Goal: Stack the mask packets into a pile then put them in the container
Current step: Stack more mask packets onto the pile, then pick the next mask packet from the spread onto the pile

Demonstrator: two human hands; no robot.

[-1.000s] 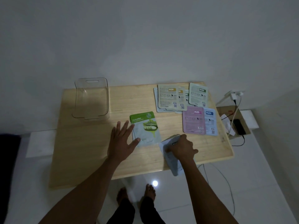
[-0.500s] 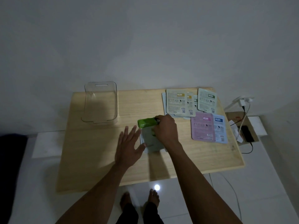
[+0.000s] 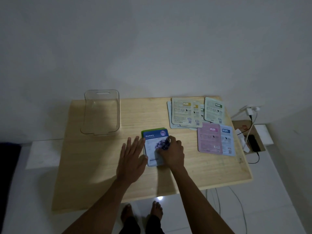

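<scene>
A blue blueberry mask packet (image 3: 154, 144) lies face up on top of a green packet (image 3: 143, 132) whose edge shows at the upper left. My right hand (image 3: 171, 152) rests on the blue packet with its fingers curled over it. My left hand (image 3: 132, 157) lies flat and spread against the pile's left edge. Several pale packets (image 3: 184, 112) lie face down at the back right, and a pink packet (image 3: 209, 137) overlaps a light blue one (image 3: 227, 140) near the right edge. The clear plastic container (image 3: 101, 114) stands empty at the back left.
The wooden table (image 3: 94, 166) stands against a white wall. To its right sit a cardboard box (image 3: 243, 128) with a black phone (image 3: 254, 142), a charger and cables (image 3: 249, 110). My bare feet show on the white tiled floor below the front edge.
My right hand picked the blue packet from the table's front edge, carried it over and laid it face up on the green packet. My left hand stayed beside the pile.
</scene>
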